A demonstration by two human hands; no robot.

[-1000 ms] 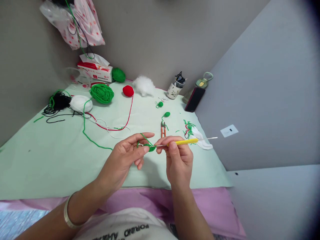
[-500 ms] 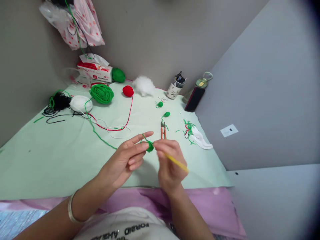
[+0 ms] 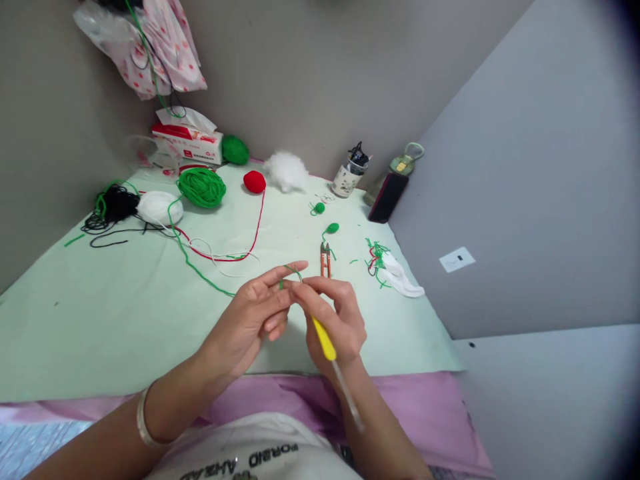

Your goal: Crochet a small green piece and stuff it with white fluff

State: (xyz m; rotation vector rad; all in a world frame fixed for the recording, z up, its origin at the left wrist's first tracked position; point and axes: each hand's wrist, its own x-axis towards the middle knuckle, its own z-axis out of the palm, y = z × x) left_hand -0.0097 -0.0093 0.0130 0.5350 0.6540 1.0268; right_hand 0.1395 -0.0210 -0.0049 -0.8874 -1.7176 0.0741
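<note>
My left hand (image 3: pixel 255 313) pinches a small green crochet piece, mostly hidden between the fingers, with green yarn (image 3: pixel 200 273) looped over the outstretched forefinger. That strand trails left across the mint-green table cover (image 3: pixel 100 313) to a green yarn ball (image 3: pixel 203 187). My right hand (image 3: pixel 335 317) is closed on a yellow-handled crochet hook (image 3: pixel 325 341). Its hook end meets the piece at the fingertips and its handle points back toward my body.
Orange thread snips (image 3: pixel 326 259) lie just beyond my hands. Small green crocheted pieces (image 3: pixel 331 228), yarn scraps on white cloth (image 3: pixel 390 270), red yarn ball (image 3: pixel 255 181), white stuffing (image 3: pixel 286 171), white and black yarn (image 3: pixel 135 205), a tissue box (image 3: pixel 187 141), a cup (image 3: pixel 349 177) and a dark phone (image 3: pixel 386 198) sit behind.
My right hand has swung the hook's handle from pointing right to pointing down toward my body. The left hand stays put, and the green piece has become mostly hidden.
</note>
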